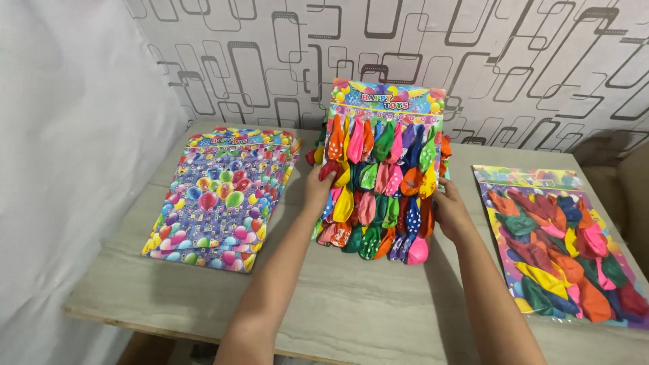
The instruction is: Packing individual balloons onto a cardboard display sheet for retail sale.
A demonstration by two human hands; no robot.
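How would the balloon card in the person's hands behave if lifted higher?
The balloon card, held at both edges by the left hand and right hand, stands tilted without sagging, so it is probably fairly stiff. The limp balloons overhang its bottom edge, so they would likely dangle and sway.

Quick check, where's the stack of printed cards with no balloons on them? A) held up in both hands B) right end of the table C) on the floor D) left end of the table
D: the stack of bare balloon-print cards lies at the left end of the table, while the left hand and right hand hold up the balloon-filled card.
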